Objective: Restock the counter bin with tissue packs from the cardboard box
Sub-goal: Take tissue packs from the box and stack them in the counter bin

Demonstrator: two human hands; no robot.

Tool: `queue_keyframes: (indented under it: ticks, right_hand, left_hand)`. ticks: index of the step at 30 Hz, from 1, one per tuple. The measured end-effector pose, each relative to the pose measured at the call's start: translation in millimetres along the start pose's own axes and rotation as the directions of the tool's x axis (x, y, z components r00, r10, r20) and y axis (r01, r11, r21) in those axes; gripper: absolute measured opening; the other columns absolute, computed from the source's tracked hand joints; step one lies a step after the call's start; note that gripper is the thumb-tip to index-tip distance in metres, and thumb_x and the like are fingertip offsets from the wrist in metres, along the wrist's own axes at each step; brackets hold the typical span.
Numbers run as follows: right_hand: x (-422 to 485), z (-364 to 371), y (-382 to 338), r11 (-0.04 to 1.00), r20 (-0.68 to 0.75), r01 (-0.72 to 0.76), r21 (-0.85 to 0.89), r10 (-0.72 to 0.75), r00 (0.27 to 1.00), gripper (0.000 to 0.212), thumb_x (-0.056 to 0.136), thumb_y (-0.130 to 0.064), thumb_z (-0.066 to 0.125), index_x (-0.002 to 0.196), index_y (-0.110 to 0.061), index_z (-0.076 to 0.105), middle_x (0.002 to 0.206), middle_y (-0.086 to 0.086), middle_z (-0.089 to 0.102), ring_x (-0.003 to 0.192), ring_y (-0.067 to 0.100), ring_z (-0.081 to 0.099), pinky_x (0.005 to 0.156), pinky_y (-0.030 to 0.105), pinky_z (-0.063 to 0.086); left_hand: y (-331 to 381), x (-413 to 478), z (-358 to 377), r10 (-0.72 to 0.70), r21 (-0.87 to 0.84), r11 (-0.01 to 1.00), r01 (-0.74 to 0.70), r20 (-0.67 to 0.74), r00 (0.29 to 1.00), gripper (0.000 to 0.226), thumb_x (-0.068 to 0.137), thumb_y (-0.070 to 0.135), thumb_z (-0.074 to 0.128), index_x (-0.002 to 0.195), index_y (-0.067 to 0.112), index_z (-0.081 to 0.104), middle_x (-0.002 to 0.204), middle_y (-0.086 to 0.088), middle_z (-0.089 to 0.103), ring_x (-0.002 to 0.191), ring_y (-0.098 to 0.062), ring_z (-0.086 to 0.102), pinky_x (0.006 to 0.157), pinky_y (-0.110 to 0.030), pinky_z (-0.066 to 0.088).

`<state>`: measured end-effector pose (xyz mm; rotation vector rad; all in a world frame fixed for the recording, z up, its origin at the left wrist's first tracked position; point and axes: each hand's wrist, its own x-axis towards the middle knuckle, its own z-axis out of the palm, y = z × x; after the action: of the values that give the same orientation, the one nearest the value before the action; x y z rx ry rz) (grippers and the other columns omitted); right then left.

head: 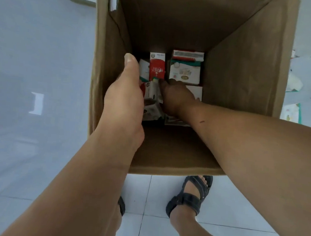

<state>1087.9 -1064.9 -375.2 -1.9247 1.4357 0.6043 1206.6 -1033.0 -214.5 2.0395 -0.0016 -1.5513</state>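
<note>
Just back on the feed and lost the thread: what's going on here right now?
A person stands over a deep cardboard box on a tiled floor, with both arms reaching inside. The right hand is down at the bottom, among the tissue packs lying there. The left hand is higher, near the box's left wall, beside those packs. Whether either hand has a grip on a pack cannot be told.

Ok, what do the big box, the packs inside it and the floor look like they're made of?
Cardboard box: matte brown card, creased walls. Tissue packs: printed wrap, probably thin plastic or paper; too blurred to settle. Floor: pale tiles with grout lines, faint sheen, likely glazed ceramic.
</note>
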Motion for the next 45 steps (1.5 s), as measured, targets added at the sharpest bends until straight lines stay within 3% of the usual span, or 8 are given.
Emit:
queue_keyframes:
  ticks: [10, 15, 19, 24, 29, 33, 40, 45]
  right_hand:
    - [23.7, 36.2, 10.0, 0.994, -0.122, 0.099, -0.045, -0.104, 0.987, 0.104, 0.089, -0.035, 0.067, 0.157, -0.019, -0.010, 0.154, 0.027, 0.026, 0.138, 0.045, 0.033, 0.111, 0.054, 0.035]
    - [15.8, 23.8, 9.3, 0.998, -0.104, -0.003, 0.056, 0.008, 0.995, 0.093, 0.079, -0.030, 0.076, 0.153, -0.019, 0.021, 0.132, 0.019, 0.050, 0.118, 0.037, 0.051, 0.097, 0.047, 0.047]
    - [-15.9, 0.2, 7.1, 0.938, -0.113, -0.119, 0.324, 0.163, 0.980, 0.063, 0.079, -0.029, 0.076, 0.131, -0.014, 0.046, 0.124, 0.011, 0.055, 0.113, 0.029, 0.055, 0.091, 0.041, 0.050]
    - [-85.3, -53.6, -7.3, 0.686, -0.139, -0.137, 0.715, 0.330, 0.934, 0.065, 0.075, -0.017, 0.082, 0.127, -0.025, 0.043, 0.121, 0.000, 0.060, 0.111, 0.016, 0.059, 0.091, 0.040, 0.056]
    - [-168.3, -128.8, -26.0, 0.528, -0.193, -0.041, 0.849, 0.380, 0.905, 0.055, 0.070, -0.016, 0.081, 0.115, -0.021, 0.049, 0.112, -0.003, 0.060, 0.099, 0.015, 0.061, 0.083, 0.037, 0.058]
    - [-240.6, -191.8, -42.6, 0.245, -0.165, 0.054, 0.968, 0.457, 0.874, 0.049, 0.068, -0.014, 0.083, 0.105, -0.020, 0.052, 0.106, 0.001, 0.065, 0.094, 0.019, 0.067, 0.085, 0.043, 0.058]
    - [-377.9, -304.9, -85.7, -0.268, -0.158, 0.302, 0.915, 0.451, 0.878, 0.032, 0.076, -0.012, 0.078, 0.102, -0.012, 0.060, 0.101, 0.011, 0.074, 0.091, 0.027, 0.073, 0.083, 0.050, 0.059]
    - [-481.9, -382.8, -126.2, -0.316, -0.219, 0.420, 0.851, 0.513, 0.830, 0.014, 0.088, -0.018, 0.069, 0.099, -0.012, 0.063, 0.099, 0.012, 0.073, 0.087, 0.024, 0.071, 0.063, 0.030, 0.051]
  left_hand:
    - [-6.7, 28.8, 8.6, -0.003, -0.037, 0.999, 0.003, 0.011, 1.000, 0.069, 0.096, 0.068, 0.044, 0.150, 0.025, 0.047, 0.143, -0.003, 0.058, 0.133, -0.025, 0.052, 0.116, -0.051, 0.031]
    - [-2.1, 10.3, 3.7, 0.023, -0.039, 0.999, -0.022, 0.025, 0.999, 0.062, 0.094, 0.070, 0.045, 0.143, 0.033, 0.054, 0.109, 0.012, 0.064, 0.099, -0.008, 0.059, 0.084, -0.032, 0.037]
    - [8.1, -14.6, -3.7, 0.029, -0.021, 0.999, -0.028, 0.040, 0.999, 0.069, 0.093, 0.073, 0.042, 0.149, 0.034, 0.046, 0.136, 0.009, 0.061, 0.124, -0.013, 0.055, 0.103, -0.040, 0.035]
    - [35.8, -81.2, -10.8, 0.044, 0.001, 0.999, -0.044, 0.063, 0.997, 0.062, 0.097, 0.067, 0.039, 0.148, 0.032, 0.048, 0.143, 0.008, 0.057, 0.131, -0.014, 0.052, 0.110, -0.044, 0.030]
    - [74.2, -162.3, -24.1, 0.123, -0.008, 0.992, -0.123, 0.078, 0.989, 0.051, 0.099, 0.062, 0.041, 0.136, 0.033, 0.059, 0.126, 0.010, 0.065, 0.117, -0.009, 0.060, 0.101, -0.039, 0.034]
    - [105.7, -233.5, -41.8, 0.188, -0.035, 0.982, -0.186, 0.107, 0.976, 0.045, 0.098, 0.062, 0.042, 0.125, 0.033, 0.064, 0.121, 0.010, 0.067, 0.110, -0.007, 0.062, 0.080, -0.032, 0.038]
    - [161.2, -368.3, -81.4, 0.286, -0.103, 0.957, -0.270, 0.197, 0.938, 0.057, 0.100, 0.062, 0.039, 0.142, 0.026, 0.055, 0.139, 0.006, 0.060, 0.125, -0.014, 0.056, 0.097, -0.036, 0.034]
    - [192.9, -462.6, -111.9, 0.375, -0.157, 0.926, -0.344, 0.261, 0.890, 0.056, 0.103, 0.057, 0.037, 0.144, 0.022, 0.053, 0.141, 0.002, 0.058, 0.122, -0.017, 0.054, 0.099, -0.039, 0.032]
